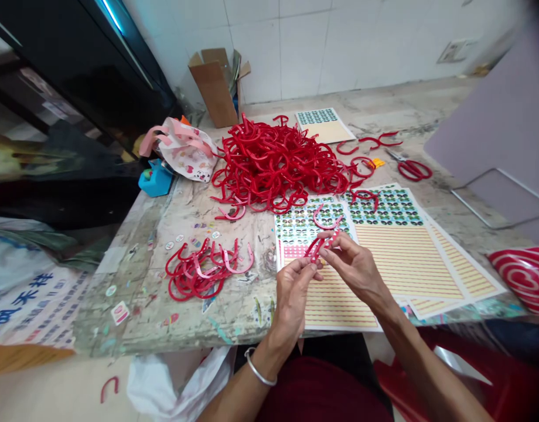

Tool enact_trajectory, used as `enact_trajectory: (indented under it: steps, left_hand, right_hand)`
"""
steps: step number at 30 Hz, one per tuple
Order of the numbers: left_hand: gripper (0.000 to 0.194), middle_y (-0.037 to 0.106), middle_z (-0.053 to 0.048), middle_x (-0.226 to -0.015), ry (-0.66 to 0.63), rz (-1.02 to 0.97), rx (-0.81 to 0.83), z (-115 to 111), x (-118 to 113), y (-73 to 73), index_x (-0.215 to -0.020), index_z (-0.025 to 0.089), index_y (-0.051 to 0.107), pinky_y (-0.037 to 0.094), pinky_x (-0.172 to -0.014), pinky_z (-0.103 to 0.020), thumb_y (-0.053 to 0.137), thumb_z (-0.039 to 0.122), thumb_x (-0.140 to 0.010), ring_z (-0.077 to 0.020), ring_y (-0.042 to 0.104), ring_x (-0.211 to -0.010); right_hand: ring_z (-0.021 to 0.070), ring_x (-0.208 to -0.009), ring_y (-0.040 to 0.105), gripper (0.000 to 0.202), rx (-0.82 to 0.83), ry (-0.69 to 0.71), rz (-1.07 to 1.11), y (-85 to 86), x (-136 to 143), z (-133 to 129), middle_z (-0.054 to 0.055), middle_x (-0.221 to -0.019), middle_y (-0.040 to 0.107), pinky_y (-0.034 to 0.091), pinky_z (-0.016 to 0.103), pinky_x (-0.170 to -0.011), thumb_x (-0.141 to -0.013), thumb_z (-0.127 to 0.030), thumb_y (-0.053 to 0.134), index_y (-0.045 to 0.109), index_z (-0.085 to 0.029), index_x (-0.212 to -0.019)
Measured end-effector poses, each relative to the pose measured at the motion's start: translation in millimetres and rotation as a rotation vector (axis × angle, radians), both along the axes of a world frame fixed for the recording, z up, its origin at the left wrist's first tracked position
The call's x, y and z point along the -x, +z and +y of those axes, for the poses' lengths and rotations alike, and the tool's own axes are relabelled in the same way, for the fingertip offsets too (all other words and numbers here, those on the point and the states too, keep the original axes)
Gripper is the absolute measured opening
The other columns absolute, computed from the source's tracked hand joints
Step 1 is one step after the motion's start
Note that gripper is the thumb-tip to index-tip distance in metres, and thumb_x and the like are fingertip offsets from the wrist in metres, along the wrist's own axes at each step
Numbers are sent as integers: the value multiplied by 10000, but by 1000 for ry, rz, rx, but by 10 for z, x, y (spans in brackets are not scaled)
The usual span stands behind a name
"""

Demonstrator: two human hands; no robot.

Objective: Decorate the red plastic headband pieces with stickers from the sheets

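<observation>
Between my two hands is a small red curved band (312, 246) with a pink dotted strip along it. My left hand (296, 284) pinches its lower end, and my right hand (349, 262) grips its upper end. Beneath them lies a sticker sheet (340, 302) with green pictures and thin striped rows. A pink and red curved band (327, 225) rests on that sheet just above my hands. To the left is a small pile of red and pink bands (199, 271). A large heap of red bands (273, 167) stands behind.
Red-handled scissors (413, 170) lie at the back right, near more sticker sheets (405, 258). A cardboard box (214, 94), a patterned bag (188, 149) and a blue tape dispenser (156, 179) stand at the back left of the table (137, 252).
</observation>
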State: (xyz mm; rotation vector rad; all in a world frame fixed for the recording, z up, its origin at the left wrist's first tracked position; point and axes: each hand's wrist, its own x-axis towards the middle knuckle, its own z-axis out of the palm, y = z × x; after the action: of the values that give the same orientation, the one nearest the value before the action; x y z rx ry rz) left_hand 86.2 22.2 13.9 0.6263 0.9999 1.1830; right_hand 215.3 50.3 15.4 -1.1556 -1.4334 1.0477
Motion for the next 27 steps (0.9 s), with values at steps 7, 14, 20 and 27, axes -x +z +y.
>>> enact_trajectory:
  steps: [7,14,20,27]
  left_hand:
    - [107,667,-28,-760,-2,1,-4,6,-6,24,-741,142,670,396,-757,-241,617,229,-774,-107,562,-675]
    - [108,671,-23,-765,5,11,-8,8,-6,7,-744,156,690,394,-770,-256,627,241,-763,-112,569,-667]
    - [117,669,-28,-750,2,2,-17,5,-15,17,-760,149,687,397,-785,-267,614,239,-773,-115,570,-663]
    - [164,631,-15,-684,27,26,-9,5,-25,-1,-715,144,660,400,-726,-252,625,294,-773,-122,560,-674]
  right_hand:
    - [171,-896,570,104,-32,-31,-42,15,30,4,77,-1052,553,526,310,-750,-814,-286,598,581,-191,-774]
    - [157,-832,581,113,-19,-43,-13,-35,47,-8,74,-1070,547,553,322,-723,-803,-293,608,564,-193,-777]
    - [191,-967,566,92,-61,-70,-75,-34,65,-22,75,-1060,544,542,346,-797,-804,-244,604,549,-193,-750]
    - [188,-990,560,76,-111,-91,-136,7,123,-70,68,-1046,556,553,335,-794,-807,-210,592,536,-203,-756]
